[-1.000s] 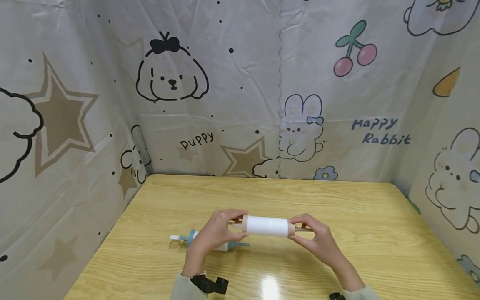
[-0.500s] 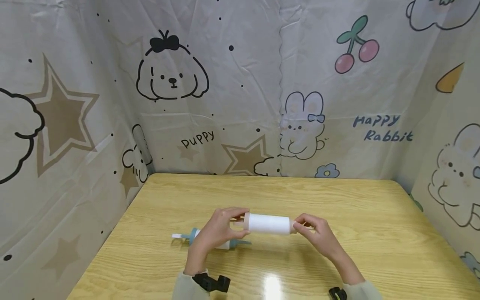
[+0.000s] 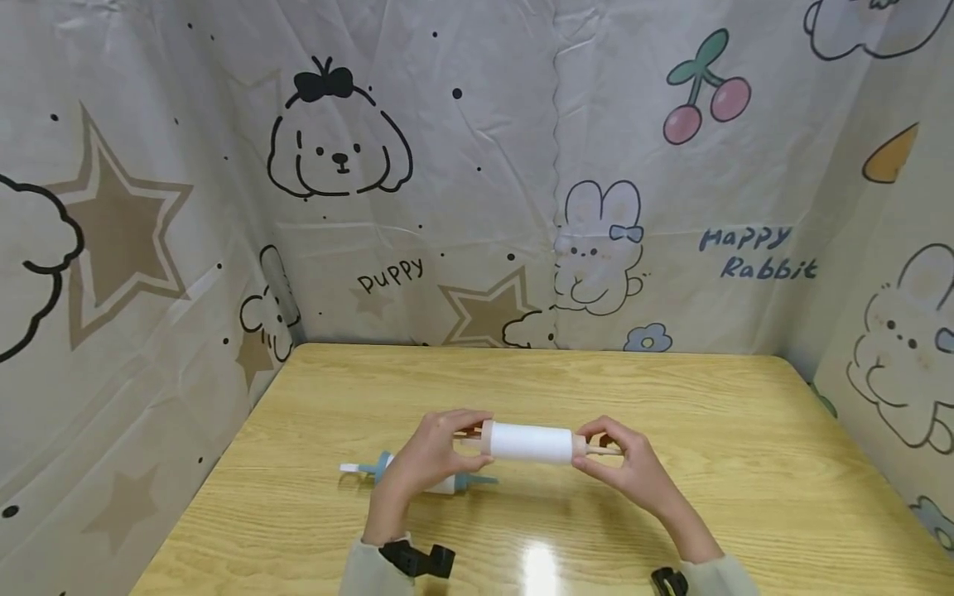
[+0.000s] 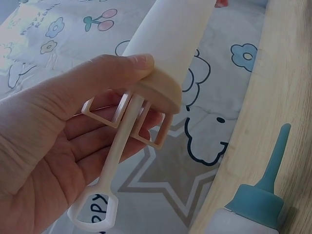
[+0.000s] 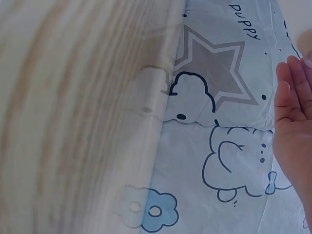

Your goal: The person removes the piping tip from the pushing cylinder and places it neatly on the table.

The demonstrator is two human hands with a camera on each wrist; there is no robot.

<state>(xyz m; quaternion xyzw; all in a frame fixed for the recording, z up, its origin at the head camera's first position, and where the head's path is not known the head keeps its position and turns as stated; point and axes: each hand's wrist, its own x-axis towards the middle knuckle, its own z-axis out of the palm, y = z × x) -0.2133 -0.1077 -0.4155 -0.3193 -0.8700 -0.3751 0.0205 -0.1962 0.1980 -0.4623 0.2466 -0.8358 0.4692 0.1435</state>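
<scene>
Above the table, both hands hold a large white plastic syringe with beige end caps, lying nearly level. My left hand grips its left end. In the left wrist view the thumb presses the barrel beside the beige cap, with finger loops and a white ring-ended plunger along the palm. My right hand pinches the right-hand cap, where a thin nozzle sticks out. A second syringe, with teal ends, lies on the table partly behind the left hand.
The wood-grain table is bordered at the back and sides by a printed fabric curtain. The teal nozzle of the lying syringe points right, below the held one.
The right fingers shifted round the right-hand cap, the thumb covering it half a second ago and now lying lower. The left hand and the syringe barrel stay almost in place.
</scene>
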